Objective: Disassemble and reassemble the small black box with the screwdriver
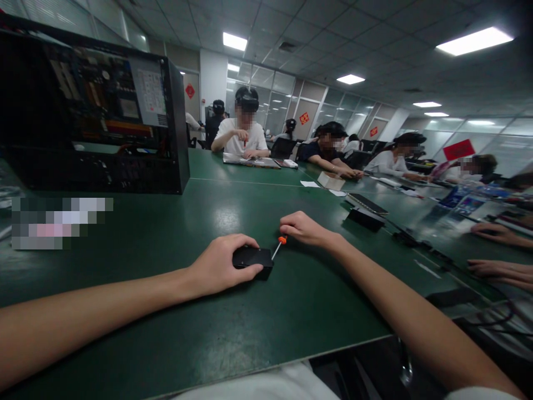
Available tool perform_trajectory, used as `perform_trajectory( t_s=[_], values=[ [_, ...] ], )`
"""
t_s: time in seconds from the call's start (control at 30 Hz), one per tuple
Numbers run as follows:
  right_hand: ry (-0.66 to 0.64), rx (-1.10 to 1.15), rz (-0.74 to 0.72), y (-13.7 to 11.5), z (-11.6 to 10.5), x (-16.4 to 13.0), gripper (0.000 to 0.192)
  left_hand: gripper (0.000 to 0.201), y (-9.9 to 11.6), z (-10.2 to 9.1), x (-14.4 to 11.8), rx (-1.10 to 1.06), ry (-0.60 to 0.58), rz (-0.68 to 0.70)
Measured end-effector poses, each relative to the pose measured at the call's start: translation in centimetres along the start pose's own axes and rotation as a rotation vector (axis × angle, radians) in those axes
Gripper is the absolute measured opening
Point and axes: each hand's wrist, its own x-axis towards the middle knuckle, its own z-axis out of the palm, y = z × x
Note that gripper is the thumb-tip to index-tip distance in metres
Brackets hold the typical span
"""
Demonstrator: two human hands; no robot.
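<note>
The left hand (220,266) grips a small black box (253,260) on the green counter (166,233). The right hand (306,229) pinches an orange-handled screwdriver (278,246), tip at the box.

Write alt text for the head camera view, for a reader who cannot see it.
A person's left hand steadies a small black box on a green table, while the right hand holds a small orange-handled screwdriver with its tip at the box. An open computer case stands behind on the left; other people sit farther along the table.
</note>
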Motion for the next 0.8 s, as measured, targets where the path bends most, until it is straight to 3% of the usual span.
perform_trajectory(
  t_s=[0.37,0.63,0.8],
  values=[
    [-0.112,-0.069,-0.026,-1.0,1.6,0.4,0.046,0.036,0.1,0.0,0.0,-0.004,-0.001,0.008],
    [0.012,-0.194,0.081,-0.7,1.6,0.4,0.050,0.036,-0.1,0.1,-0.2,-0.009,-0.007,0.032],
    [0.010,-0.211,0.083,-1.4,2.1,0.5,0.054,0.037,-0.1,0.1,-0.1,-0.003,-0.004,0.036]
  ],
)
